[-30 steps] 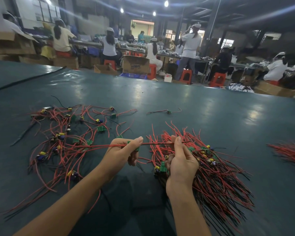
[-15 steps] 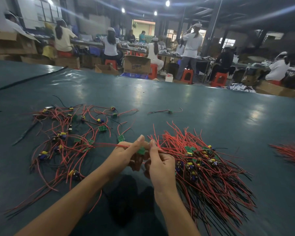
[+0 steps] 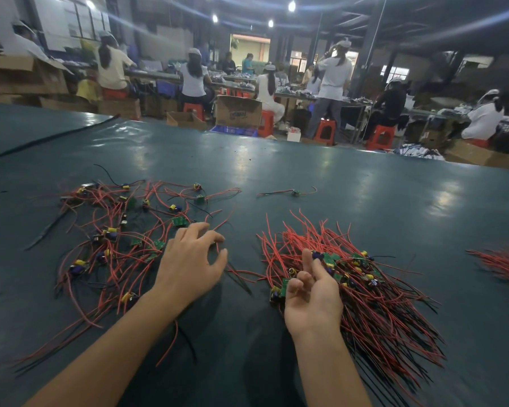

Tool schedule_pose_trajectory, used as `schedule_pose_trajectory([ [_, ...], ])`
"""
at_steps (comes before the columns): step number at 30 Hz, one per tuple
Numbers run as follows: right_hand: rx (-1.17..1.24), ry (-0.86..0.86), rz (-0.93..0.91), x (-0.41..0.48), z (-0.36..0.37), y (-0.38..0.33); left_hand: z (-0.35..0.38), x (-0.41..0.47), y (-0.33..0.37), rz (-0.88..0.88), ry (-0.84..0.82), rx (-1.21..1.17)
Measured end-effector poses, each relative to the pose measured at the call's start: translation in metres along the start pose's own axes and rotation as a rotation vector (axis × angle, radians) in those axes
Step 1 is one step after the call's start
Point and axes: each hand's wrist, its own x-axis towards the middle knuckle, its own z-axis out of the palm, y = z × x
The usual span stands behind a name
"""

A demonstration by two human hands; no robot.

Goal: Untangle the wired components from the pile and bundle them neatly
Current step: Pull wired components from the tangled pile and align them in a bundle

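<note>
A loose tangled pile (image 3: 115,236) of red and black wires with small green boards and yellow-blue parts spreads over the left of the dark green table (image 3: 276,171). A denser, aligned bundle (image 3: 365,292) of the same wired components lies on the right. My left hand (image 3: 188,259) hovers palm down at the right edge of the tangled pile, fingers spread, holding nothing. My right hand (image 3: 312,292) rests at the left edge of the bundle, palm up, fingers loosely curled and empty.
One single wired component (image 3: 291,192) lies alone farther back. Another red wire heap (image 3: 503,265) sits at the right edge. Beyond the table, seated and standing workers, cardboard boxes (image 3: 238,111) and red stools (image 3: 325,132) fill the background.
Both hands held one wired component stretched between them; it now lies with the bundle. My left hand has moved left toward the tangled pile and my right hand has opened.
</note>
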Motion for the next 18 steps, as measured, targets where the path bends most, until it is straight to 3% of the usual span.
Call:
schedule_pose_trajectory([
  [3, 0.006, 0.006, 0.02, 0.002, -0.001, 0.002, 0.008, 0.001, -0.011, -0.11, -0.164, 0.167],
  [6, 0.002, -0.017, 0.032, 0.004, -0.001, 0.002, 0.014, 0.001, -0.018, -0.113, -0.284, 0.225],
  [13, -0.069, -0.06, -0.008, 0.006, -0.002, 0.003, 0.017, 0.0, -0.016, 0.018, -0.35, 0.278],
  [18, -0.107, -0.075, -0.04, 0.006, -0.001, 0.004, 0.018, -0.003, -0.014, 0.01, -0.468, 0.288],
])
